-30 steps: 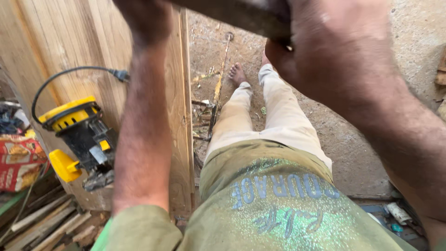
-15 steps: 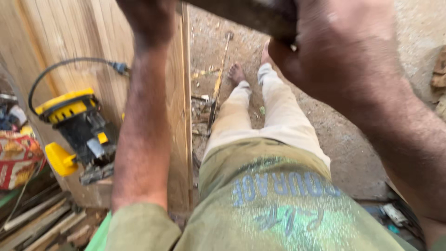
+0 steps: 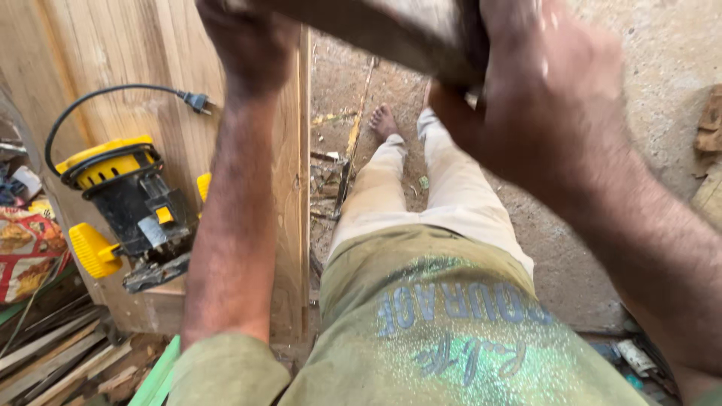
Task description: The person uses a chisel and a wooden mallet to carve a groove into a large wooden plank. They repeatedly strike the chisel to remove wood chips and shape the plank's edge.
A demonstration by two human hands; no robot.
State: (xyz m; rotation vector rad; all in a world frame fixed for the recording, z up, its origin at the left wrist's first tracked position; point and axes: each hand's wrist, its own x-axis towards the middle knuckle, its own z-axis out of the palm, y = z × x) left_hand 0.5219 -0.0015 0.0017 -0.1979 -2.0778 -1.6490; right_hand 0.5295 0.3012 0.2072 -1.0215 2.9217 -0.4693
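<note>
Here, both hands grip a grey block (image 3: 376, 26) raised close to the camera, left hand (image 3: 248, 37) and right hand (image 3: 541, 98) clenched on its ends, above the wood panel (image 3: 113, 60) bearing a yellow router (image 3: 124, 203); steadying it seems next.

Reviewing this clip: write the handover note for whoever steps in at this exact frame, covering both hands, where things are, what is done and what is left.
Left hand: raised, gripping the left end of a dark, blurred bar-like piece held close under the camera.
Right hand: wrapped around the piece's right end.
Yellow and black router: lying unheld on the wooden panel to the left, its plug loose on the wood.
Done: piece lifted, both hands on it.
Left: cannot tell from this view; the router is untouched.
</note>
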